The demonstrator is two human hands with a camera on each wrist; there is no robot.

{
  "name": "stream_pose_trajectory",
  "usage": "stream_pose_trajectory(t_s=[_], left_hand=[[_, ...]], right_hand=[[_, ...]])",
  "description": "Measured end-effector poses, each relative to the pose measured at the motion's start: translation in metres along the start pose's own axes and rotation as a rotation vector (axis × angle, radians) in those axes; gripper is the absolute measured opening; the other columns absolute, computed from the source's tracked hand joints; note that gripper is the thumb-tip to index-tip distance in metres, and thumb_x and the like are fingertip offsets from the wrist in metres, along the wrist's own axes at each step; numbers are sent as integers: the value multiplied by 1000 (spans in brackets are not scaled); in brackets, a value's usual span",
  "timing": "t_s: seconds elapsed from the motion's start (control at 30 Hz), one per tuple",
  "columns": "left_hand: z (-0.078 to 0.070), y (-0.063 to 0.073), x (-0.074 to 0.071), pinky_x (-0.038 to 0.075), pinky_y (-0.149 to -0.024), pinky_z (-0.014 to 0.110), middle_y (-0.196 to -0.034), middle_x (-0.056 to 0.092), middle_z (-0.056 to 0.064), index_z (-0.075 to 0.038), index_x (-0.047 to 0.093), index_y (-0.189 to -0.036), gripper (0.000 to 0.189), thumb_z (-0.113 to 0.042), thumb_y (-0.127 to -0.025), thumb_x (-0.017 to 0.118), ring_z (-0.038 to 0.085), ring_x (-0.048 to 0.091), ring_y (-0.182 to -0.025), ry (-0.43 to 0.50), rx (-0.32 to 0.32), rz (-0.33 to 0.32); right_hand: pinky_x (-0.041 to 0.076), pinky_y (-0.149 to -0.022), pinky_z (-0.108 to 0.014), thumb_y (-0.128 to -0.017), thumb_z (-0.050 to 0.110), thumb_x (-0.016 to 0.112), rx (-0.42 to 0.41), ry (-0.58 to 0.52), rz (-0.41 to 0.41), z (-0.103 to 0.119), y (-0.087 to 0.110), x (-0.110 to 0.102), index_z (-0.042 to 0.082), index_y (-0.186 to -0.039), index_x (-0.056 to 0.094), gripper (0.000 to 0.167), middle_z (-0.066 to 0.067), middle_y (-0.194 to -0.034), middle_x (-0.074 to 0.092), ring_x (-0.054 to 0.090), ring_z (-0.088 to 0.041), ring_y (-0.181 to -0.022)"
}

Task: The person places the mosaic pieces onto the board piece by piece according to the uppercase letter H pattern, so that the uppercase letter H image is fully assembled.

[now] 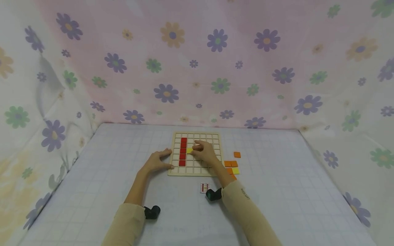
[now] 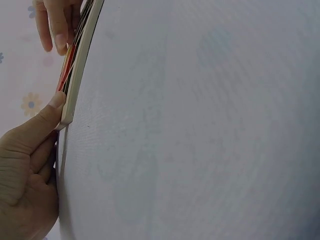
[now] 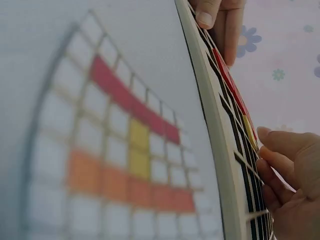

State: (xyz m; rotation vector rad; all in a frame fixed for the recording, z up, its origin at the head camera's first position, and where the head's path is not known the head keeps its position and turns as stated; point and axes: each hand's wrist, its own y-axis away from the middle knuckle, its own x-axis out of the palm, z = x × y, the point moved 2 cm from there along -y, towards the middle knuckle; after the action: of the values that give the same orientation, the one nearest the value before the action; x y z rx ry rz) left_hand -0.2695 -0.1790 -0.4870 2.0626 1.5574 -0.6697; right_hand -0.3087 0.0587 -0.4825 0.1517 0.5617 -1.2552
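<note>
Attending to a thin yellow square tile point(image 1: 189, 150), lying on the grid of a pale wooden framed board point(image 1: 191, 175), towards nine o'clock from its centre, right beside a column of five red square tiles point(image 1: 183, 150). Bending the fingers of the bare right hand point(image 1: 207, 153) at the tile's three o'clock edge; cannot tell whether pinching it or only touching it. Probably needing to square the tile to the grid lines, then press flat from above without nudging the red column. Bracing the board's edge, between eight and nine o'clock, with the bare left hand point(image 1: 157, 162), spread and gripping nothing; best pressing lightly, avoiding any tilt. Best checking the cell against the small printed pattern card point(image 1: 204, 188), lying near six o'clock beyond the board, and avoiding brushing the loose orange square tiles point(image 1: 227, 163) at three to four o'clock.
</note>
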Motion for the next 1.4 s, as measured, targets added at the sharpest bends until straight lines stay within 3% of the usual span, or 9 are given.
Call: stream_pose_trajectory(t_s=[0.17,0.5,0.73,0.9,1.07,1.2,1.4], left_hand=[[-1,2,0,23,-114,46,-144,39,18,0,48,-136,78,-21,-69,83,33,32,-136,1,1,0],[0,1,-1,22,-114,45,-145,37,18,-1,48,-136,78,-23,-70,83,32,31,-137,1,-2,6],[-2,1,-2,23,-114,46,-144,39,18,-1,49,-135,77,-21,-70,83,33,33,-136,-6,10,-3],[-2,2,-2,23,-114,46,-144,39,18,-1,48,-135,77,-21,-69,83,33,33,-136,-2,5,3],[-1,2,-2,23,-114,47,-144,39,18,0,48,-135,77,-21,-69,83,33,32,-136,2,3,-2],[-1,2,-2,23,-114,46,-144,38,19,1,48,-135,77,-21,-70,83,33,32,-136,13,17,5],[0,2,0,24,-113,46,-143,39,20,3,48,-134,78,-20,-69,83,34,33,-136,22,41,1]], right_hand=[[54,-87,-39,-83,1,69,-50,-49,-17,-4,16,-14,-11,-128,50,50,-23,-107,67,64,-35,-99],[50,-87,-52,-84,3,68,-12,0,-142,-19,60,-72,-11,-124,53,45,-28,-105,64,60,-42,-99],[51,-72,-29,-82,14,69,-24,89,-249,-35,98,-114,-6,-110,63,35,-17,-95,68,61,-27,-88],[49,-73,-30,-83,18,71,80,171,-196,-42,117,-130,-4,-104,67,31,-17,-101,67,59,-24,-87],[50,-81,-37,-85,17,70,192,240,-87,-47,122,-133,-2,-105,68,27,-18,-107,66,59,-29,-94],[48,-88,-44,-81,15,73,186,243,-9,-47,124,-132,0,-103,69,26,-14,-105,67,59,-30,-100],[47,-92,-51,-79,6,72,102,250,52,-45,125,-130,-1,-101,69,23,-13,-102,67,59,-32,-100]])
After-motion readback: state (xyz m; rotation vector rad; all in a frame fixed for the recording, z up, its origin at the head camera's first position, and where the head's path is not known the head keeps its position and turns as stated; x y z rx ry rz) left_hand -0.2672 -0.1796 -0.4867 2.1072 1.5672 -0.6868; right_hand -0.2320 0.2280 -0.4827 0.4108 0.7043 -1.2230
